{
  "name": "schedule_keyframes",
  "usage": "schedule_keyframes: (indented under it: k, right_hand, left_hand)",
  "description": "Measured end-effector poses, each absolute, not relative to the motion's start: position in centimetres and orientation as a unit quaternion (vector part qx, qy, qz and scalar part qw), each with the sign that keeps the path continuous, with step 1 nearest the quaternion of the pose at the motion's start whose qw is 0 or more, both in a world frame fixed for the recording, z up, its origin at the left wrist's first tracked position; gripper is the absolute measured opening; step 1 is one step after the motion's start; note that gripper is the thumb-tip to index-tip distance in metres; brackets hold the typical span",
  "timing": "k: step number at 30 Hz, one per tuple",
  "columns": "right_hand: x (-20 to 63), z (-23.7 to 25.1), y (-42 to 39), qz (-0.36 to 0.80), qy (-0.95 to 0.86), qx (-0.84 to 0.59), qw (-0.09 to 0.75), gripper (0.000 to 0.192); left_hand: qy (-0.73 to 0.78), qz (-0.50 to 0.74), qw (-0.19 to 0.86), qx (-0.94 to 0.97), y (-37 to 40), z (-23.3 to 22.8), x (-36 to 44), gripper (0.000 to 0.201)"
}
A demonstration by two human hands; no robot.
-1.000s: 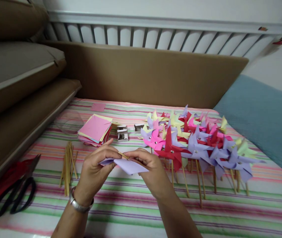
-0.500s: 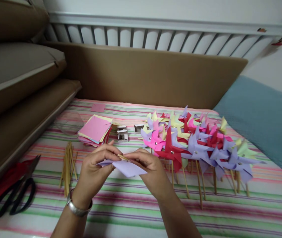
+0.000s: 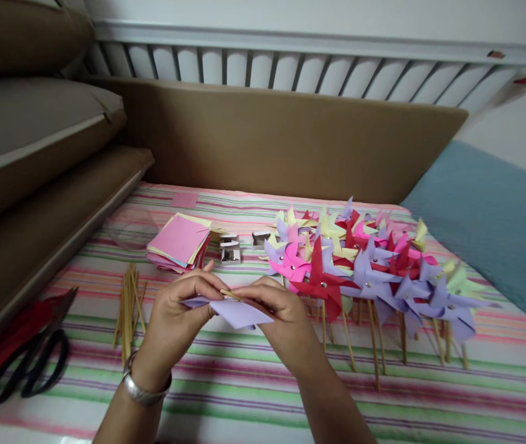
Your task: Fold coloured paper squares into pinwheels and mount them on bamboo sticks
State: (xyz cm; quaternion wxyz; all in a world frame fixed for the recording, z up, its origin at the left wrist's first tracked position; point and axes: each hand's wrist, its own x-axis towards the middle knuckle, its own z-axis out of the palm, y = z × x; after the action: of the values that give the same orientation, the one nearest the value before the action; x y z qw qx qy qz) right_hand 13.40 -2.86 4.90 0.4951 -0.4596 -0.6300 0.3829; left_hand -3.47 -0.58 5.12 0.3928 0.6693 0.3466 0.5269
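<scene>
My left hand point(image 3: 177, 311) and my right hand point(image 3: 283, 320) meet over a striped cloth point(image 3: 244, 382), both pinching a folded lilac paper piece point(image 3: 237, 313) with a thin wooden stick point(image 3: 229, 294) at its top. Fingertips of both hands press at the stick's end. A silver bracelet point(image 3: 145, 388) circles my left wrist. To the right lies a heap of finished paper pinwheels point(image 3: 364, 271) in red, pink, lilac and yellow, their sticks pointing toward me.
A stack of coloured paper squares point(image 3: 179, 242) and small metal pin boxes point(image 3: 230, 250) lie beyond my hands. Loose wooden sticks point(image 3: 126, 305) and black scissors point(image 3: 22, 370) sit left. Brown cushions point(image 3: 36, 160) border left and back; a blue cushion point(image 3: 498, 222) lies right.
Both hands stay together on the lilac paper, with only small finger shifts. The view has drifted slightly.
</scene>
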Motion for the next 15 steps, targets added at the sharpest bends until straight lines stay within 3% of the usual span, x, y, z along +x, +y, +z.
schedule_keyframes:
  k: [15]
  right_hand:
    - [12.97,4.90,-3.13,0.406,-0.604,-0.456,0.513,0.036]
  left_hand:
    - [0.345,0.532,0.399,0.662,-0.56,5.02,-3.69,0.012]
